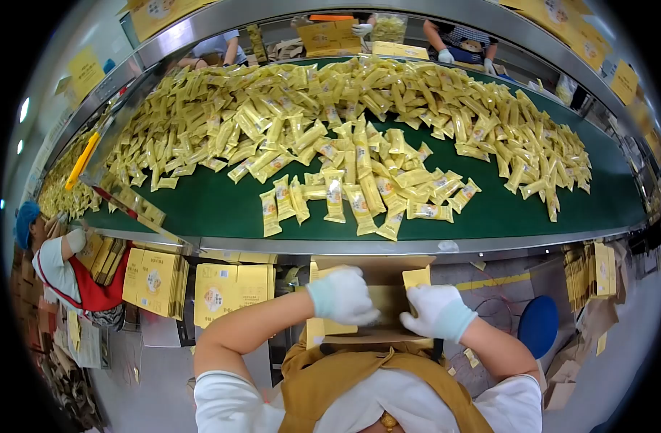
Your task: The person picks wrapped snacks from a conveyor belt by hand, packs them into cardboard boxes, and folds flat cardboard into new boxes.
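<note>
My curled left hand and my right hand, apart at an open carton, grip indeterminable, with yellow packets lying beyond them.

No words or numbers can be read. Blurred lettering and a round emblem mark the flat yellow cardboard cartons left of the white-gloved left hand. Beyond both hands, printing on shiny yellow plastic-wrapped packets is too small to make out.
</note>
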Demonstrator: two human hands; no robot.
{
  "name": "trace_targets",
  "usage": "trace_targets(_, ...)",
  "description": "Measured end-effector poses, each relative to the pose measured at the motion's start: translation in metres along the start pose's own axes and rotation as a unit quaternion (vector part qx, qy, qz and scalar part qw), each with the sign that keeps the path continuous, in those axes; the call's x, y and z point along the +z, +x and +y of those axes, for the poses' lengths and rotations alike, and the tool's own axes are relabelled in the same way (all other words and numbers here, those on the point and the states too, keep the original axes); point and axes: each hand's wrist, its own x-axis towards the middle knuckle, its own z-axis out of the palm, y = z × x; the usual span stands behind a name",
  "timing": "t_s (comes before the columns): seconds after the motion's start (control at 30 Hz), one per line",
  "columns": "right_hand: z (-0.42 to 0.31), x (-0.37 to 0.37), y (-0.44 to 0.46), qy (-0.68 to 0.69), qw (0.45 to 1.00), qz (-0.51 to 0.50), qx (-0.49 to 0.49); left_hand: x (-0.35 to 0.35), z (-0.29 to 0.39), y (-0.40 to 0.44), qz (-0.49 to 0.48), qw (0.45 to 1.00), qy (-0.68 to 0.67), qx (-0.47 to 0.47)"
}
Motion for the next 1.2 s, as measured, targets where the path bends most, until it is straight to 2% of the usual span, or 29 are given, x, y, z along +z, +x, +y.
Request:
trace_targets(0.07,0.001,0.004,0.016,-0.007,0.997,-0.050,-0.052,0.037,-0.002,0.006,-0.093,0.996,0.012,-0.003)
trace_targets(0.13,0.000,0.000,0.028,-0.013,0.989,-0.080,-0.121,0.026,0.004,0.020,-0.156,0.987,0.032,0.018)
trace_targets(0.17,0.001,-0.011,0.028,0.023,0.981,-0.139,-0.130,0.030,-0.002,0.020,-0.056,0.996,0.046,0.050)
trace_targets(0.2,0.014,-0.009,0.025,0.121,0.972,-0.130,-0.157,0.027,-0.001,0.017,0.098,0.988,0.119,0.031)
trace_targets(0.23,0.032,-0.004,0.017,0.220,0.951,-0.120,-0.180,0.022,0.003,0.010,0.246,0.950,0.191,0.012)
trace_targets(0.27,0.043,-0.007,0.009,0.256,0.938,-0.122,-0.202,0.013,0.014,0.003,0.297,0.927,0.213,-0.085)
trace_targets(0.3,0.048,-0.005,0.000,0.224,0.938,-0.037,-0.262,0.010,0.014,0.002,0.297,0.918,0.197,-0.173)
trace_targets(0.37,0.041,0.001,-0.019,0.366,0.924,-0.021,-0.108,0.001,0.021,0.002,0.165,0.946,0.105,-0.257)
trace_targets(0.43,0.025,0.000,-0.031,0.400,0.906,0.067,0.123,-0.009,0.026,0.010,0.099,0.961,0.048,-0.255)
trace_targets(0.47,0.032,0.016,-0.034,0.362,0.914,0.146,0.111,-0.013,0.028,0.012,0.065,0.965,0.017,-0.253)
trace_targets(0.57,0.054,0.067,-0.021,0.238,0.919,0.299,0.099,-0.021,0.028,0.010,0.032,0.974,-0.114,-0.192)
trace_targets(0.6,0.055,0.083,-0.013,0.321,0.903,0.274,0.076,0.002,0.022,0.012,0.020,0.969,-0.164,-0.182)
trace_targets(0.7,0.055,0.093,-0.001,0.388,0.884,0.241,0.098,0.003,0.054,0.010,-0.018,0.972,0.088,-0.219)
trace_targets(0.73,0.058,0.095,0.001,0.418,0.872,0.235,0.095,0.003,0.055,0.017,-0.086,0.966,0.030,-0.242)
trace_targets(0.83,0.061,0.082,-0.002,0.418,0.884,0.202,0.051,-0.010,0.061,0.019,-0.101,0.965,0.011,-0.241)
trace_targets(0.9,0.097,0.098,0.001,0.610,0.774,0.165,0.037,-0.019,0.060,0.013,-0.090,0.964,0.004,-0.250)
trace_targets(0.93,0.113,0.098,0.002,0.755,0.628,0.155,0.108,-0.023,0.057,0.011,-0.084,0.964,0.001,-0.254)
trace_targets(0.97,0.126,0.098,-0.004,0.791,0.578,0.177,0.094,-0.025,0.053,0.006,-0.011,0.960,-0.024,-0.278)
trace_targets(1.03,0.147,0.122,-0.003,0.577,0.735,0.292,0.204,-0.022,0.040,-0.005,0.130,0.935,-0.072,-0.322)
trace_targets(1.07,0.147,0.133,-0.004,0.550,0.757,0.302,0.182,-0.018,0.031,-0.007,0.204,0.915,-0.157,-0.311)
trace_targets(1.13,0.150,0.158,-0.003,0.493,0.796,0.323,0.136,-0.001,0.008,-0.009,0.347,0.838,-0.318,-0.276)
trace_targets(1.17,0.163,0.192,-0.003,0.718,0.619,0.307,0.089,0.017,0.004,-0.005,0.366,0.789,-0.430,-0.242)
trace_targets(1.2,0.156,0.192,-0.005,0.804,0.506,0.306,0.063,0.043,0.007,0.003,0.378,0.727,-0.535,-0.205)
